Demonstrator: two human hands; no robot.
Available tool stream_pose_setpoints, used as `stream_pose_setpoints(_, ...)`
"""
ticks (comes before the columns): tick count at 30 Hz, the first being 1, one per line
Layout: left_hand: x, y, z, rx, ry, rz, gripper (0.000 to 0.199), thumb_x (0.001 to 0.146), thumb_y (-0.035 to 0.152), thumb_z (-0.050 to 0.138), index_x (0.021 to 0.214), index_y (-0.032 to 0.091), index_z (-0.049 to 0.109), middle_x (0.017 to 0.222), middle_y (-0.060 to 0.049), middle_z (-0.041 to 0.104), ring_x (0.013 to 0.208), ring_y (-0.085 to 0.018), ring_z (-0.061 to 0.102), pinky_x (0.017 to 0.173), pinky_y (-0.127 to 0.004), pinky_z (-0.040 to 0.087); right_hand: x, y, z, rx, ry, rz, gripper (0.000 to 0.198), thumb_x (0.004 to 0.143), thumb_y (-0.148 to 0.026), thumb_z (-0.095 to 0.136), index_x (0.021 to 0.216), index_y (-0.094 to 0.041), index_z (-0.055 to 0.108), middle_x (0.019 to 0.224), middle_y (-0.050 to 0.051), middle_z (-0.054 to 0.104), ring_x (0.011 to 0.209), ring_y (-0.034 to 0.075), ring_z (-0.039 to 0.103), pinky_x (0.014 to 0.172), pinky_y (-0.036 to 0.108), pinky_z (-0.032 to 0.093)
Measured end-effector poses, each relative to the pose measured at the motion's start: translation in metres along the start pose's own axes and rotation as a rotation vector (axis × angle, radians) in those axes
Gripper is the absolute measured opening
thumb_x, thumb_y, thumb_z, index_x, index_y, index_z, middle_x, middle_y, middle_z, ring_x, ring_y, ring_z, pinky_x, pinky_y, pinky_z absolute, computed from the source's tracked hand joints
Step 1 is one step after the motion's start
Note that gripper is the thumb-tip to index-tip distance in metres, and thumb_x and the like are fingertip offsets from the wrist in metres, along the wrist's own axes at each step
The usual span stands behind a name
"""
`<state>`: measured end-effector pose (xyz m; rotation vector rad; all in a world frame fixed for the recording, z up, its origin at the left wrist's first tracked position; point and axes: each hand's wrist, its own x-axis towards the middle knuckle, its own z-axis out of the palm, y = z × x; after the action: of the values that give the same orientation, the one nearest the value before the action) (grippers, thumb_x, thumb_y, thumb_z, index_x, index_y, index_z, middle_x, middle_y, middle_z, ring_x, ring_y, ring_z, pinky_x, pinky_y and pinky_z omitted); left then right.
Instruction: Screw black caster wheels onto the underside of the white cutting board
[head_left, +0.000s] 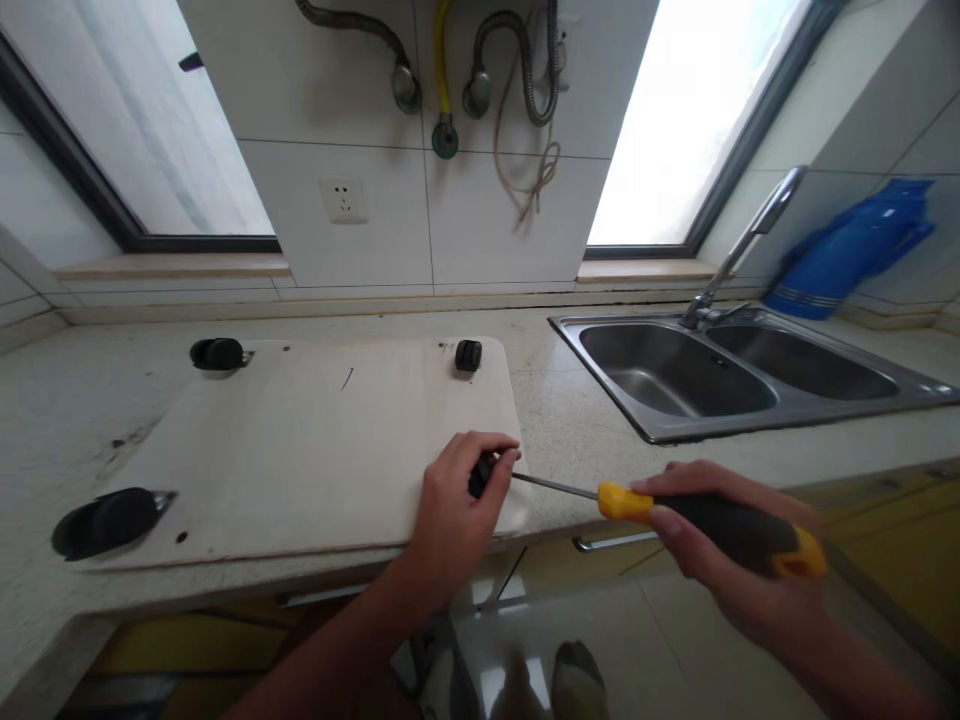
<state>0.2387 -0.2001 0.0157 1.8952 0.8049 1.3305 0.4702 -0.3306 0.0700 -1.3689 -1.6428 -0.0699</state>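
Screwdriver (739, 525) pointed at a black caster (478, 478)
The left hand (459, 492) pinches the caster, center of the frame; the right hand (739, 590) grasps the screwdriver, lower right. The pale board (315, 440) lies on the surface (551, 405), left of center.

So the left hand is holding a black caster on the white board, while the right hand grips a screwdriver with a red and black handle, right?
Not quite: the head view shows that the screwdriver has a yellow and black handle. The left hand does hold a black caster on the white board, and the right hand grips the screwdriver.
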Motion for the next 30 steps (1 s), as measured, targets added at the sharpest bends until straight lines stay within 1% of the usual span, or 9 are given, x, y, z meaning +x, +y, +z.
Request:
stream_pose_setpoints(2,-0.001,0.003,-0.006,-0.083,0.062,-0.09,0.015,0.107,0.031,0.072,0.116,0.023,0.079,0.101,-0.005,0.086,0.096,-0.02,0.08,0.09,-0.032,0.062,-0.004,0.002,-0.004,0.078,0.068,0.09,0.004,0.097,-0.034,0.082,0.101,-0.032,0.083,0.086,-0.001,0.082,0.071,0.012,0.078,0.067,0.018,0.063)
stream_pose_setpoints(4,-0.001,0.007,-0.013,-0.148,0.129,-0.168,0.025,0.106,0.036,0.074,0.125,0.022,0.079,0.102,-0.007,0.087,0.095,-0.02,0.08,0.09,-0.033,0.064,-0.005,0.004,-0.009,0.188,0.123,0.146,0.006,0.098,-0.035,0.081,0.1,-0.031,0.085,0.085,0.001,0.078,0.07,0.013,0.075,0.061,0.02,0.061)
stream_pose_setpoints(8,-0.004,0.019,-0.023,-0.358,0.249,-0.383,0.038,0.099,0.043,0.085,0.128,0.019,0.082,0.105,-0.01,0.086,0.082,-0.016,0.074,0.079,-0.027,0.064,-0.002,-0.001,-0.013,0.439,0.096,0.158,0.012,0.101,-0.037,0.077,0.102,-0.031,0.086,0.074,0.001,0.066,0.053,0.011,0.059,0.039,0.021,0.042)
stream_pose_setpoints(11,-0.009,0.028,-0.021,-0.623,0.257,-0.555,0.043,0.09,0.04,0.095,0.125,0.018,0.083,0.104,-0.01,0.085,0.074,-0.011,0.07,0.074,-0.022,0.063,0.002,-0.009,-0.01,0.589,0.071,0.198,0.016,0.101,-0.043,0.077,0.102,-0.03,0.086,0.069,0.0,0.058,0.047,0.011,0.053,0.033,0.023,0.035)
stream_pose_setpoints(14,-0.016,0.034,-0.014,-0.805,0.224,-0.643,0.042,0.085,0.037,0.099,0.121,0.02,0.085,0.104,-0.009,0.084,0.072,-0.01,0.069,0.071,-0.02,0.063,0.003,-0.014,-0.008,0.588,0.088,0.185,0.015,0.099,-0.043,0.08,0.1,-0.029,0.085,0.065,0.0,0.058,0.046,0.011,0.052,0.033,0.023,0.032)
stream_pose_setpoints(17,-0.02,0.039,-0.009,-0.904,0.227,-0.674,0.039,0.086,0.036,0.099,0.119,0.021,0.086,0.106,-0.01,0.084,0.07,-0.009,0.069,0.071,-0.02,0.064,0.002,-0.015,-0.008,0.498,0.098,0.116,0.011,0.1,-0.038,0.079,0.103,-0.029,0.085,0.065,0.001,0.063,0.049,0.012,0.053,0.038,0.025,0.034)
stream_pose_setpoints(20,-0.02,0.044,-0.007,-0.959,0.244,-0.661,0.035,0.087,0.034,0.099,0.117,0.021,0.087,0.104,-0.009,0.084,0.069,-0.008,0.069,0.07,-0.02,0.065,0.001,-0.015,-0.01,0.441,0.093,0.065,0.012,0.1,-0.038,0.078,0.105,-0.03,0.085,0.065,0.0,0.065,0.051,0.012,0.054,0.042,0.027,0.036)
stream_pose_setpoints(27,-0.02,0.05,-0.004,-1.017,0.254,-0.607,0.027,0.088,0.03,0.098,0.112,0.022,0.088,0.108,-0.009,0.085,0.069,-0.008,0.069,0.07,-0.021,0.066,-0.004,-0.014,-0.011,0.4,0.122,0.034,0.012,0.101,-0.036,0.077,0.107,-0.028,0.084,0.07,0.0,0.066,0.054,0.011,0.056,0.044,0.027,0.037)
stream_pose_setpoints(30,-0.021,0.049,-0.002,-1.005,0.275,-0.603,0.025,0.088,0.031,0.098,0.109,0.022,0.088,0.109,-0.009,0.085,0.07,-0.007,0.069,0.072,-0.021,0.066,-0.008,-0.014,-0.011,0.398,0.112,0.064,0.015,0.103,-0.041,0.076,0.108,-0.029,0.084,0.072,0.002,0.067,0.058,0.014,0.062,0.043,0.026,0.038)
